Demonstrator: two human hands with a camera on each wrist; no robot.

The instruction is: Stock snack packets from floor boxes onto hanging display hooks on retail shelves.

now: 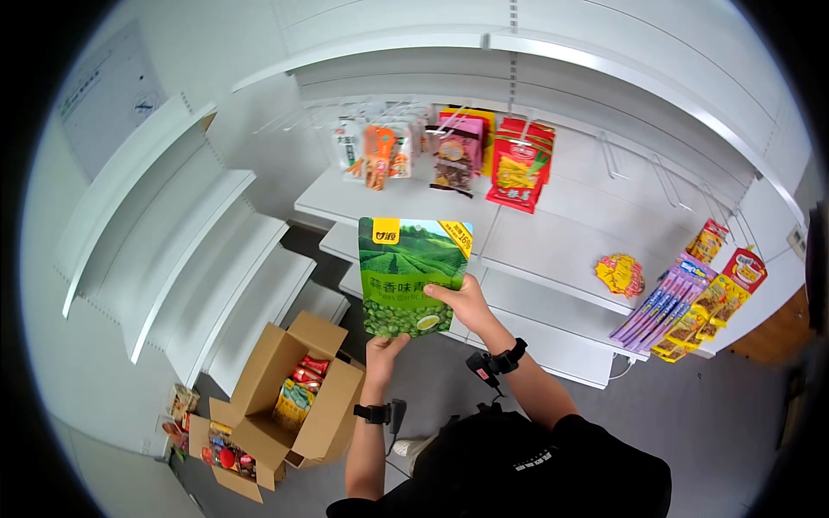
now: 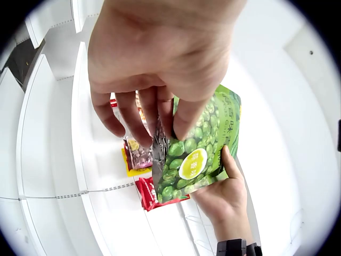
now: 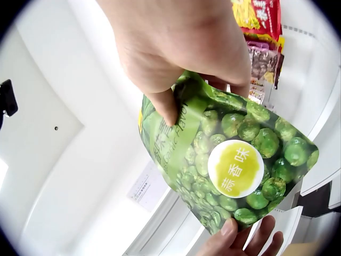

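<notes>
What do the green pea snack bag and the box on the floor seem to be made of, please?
Green pea snack bag: glossy printed plastic film, likely foil-lined; it shows sheen and a silvery edge in the left wrist view. Cardboard box: matte brown cardboard, with creased open flaps.

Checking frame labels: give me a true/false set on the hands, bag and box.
1. The left hand and right hand both hold the bag. True.
2. The bag lies on a shelf. False: it is held in the air in front of the shelves.
3. The box on the floor is closed. False: its flaps are open, with snacks inside.
4. Packs hang on hooks beyond the bag. True.
</notes>
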